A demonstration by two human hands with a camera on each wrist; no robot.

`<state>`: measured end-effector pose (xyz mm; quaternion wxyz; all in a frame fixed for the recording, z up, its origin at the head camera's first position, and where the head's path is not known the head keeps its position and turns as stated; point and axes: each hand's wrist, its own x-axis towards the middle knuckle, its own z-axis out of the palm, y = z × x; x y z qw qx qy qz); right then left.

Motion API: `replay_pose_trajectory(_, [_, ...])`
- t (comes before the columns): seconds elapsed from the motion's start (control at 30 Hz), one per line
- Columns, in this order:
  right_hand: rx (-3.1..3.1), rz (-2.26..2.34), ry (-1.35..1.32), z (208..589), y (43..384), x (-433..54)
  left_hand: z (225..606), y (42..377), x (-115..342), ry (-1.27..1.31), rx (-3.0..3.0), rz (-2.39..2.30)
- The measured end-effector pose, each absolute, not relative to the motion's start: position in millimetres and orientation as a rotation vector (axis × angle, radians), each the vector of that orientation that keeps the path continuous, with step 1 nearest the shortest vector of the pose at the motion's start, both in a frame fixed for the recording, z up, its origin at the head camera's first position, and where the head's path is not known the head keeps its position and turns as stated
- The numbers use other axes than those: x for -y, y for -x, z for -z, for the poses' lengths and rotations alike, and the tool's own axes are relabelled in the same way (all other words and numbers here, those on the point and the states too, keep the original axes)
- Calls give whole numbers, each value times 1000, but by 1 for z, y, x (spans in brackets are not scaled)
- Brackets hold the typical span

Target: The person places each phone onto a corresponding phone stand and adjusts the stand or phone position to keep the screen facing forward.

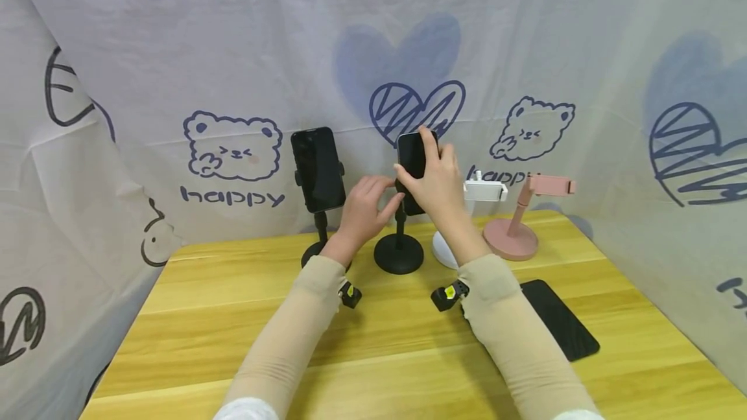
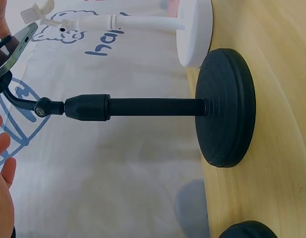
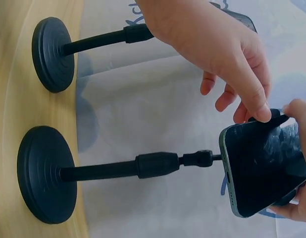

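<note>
My right hand [image 1: 438, 183] grips a black-screened smartphone [image 3: 262, 166] across its two long edges, thumb on one side and fingers on the other. The phone sits tilted in the clamp [image 3: 273, 115] of a black phone stand [image 1: 399, 255]. My left hand [image 1: 366, 206] is at the phone's left side. In the right wrist view its thumb and a finger pinch the side of that clamp. The left wrist view shows the stand's pole [image 2: 153, 107] and round base on the table, with only part of the left hand [image 2: 2, 188] at the edge.
Left of this stand, a second black stand holds another phone [image 1: 319, 170]. To the right are a white stand [image 1: 445, 251] and a pink stand [image 1: 511, 238]. A dark phone [image 1: 557, 319] lies on the wooden table [image 1: 233, 316] beside my right forearm. A printed curtain hangs behind.
</note>
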<state>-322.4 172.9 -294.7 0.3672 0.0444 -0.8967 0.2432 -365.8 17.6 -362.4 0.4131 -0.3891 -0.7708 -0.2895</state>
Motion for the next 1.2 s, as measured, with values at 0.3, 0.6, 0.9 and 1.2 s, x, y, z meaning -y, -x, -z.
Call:
replay_pose_trajectory(0.3, [2335, -600, -53, 294, 319, -165, 362, 365, -12, 944, 1981, 692])
replay_pose_trajectory(0.6, [2318, -511, -88, 296, 314, -161, 363, 364, -7, 915, 1996, 679])
replay_pose_trajectory(0.9, [2264, -520, -153, 301, 312, -158, 364, 362, -2, 858, 1942, 511])
replay_pose_trajectory(1.2, [2221, -502, -193, 307, 308, -155, 364, 356, 3, 833, 1931, 456])
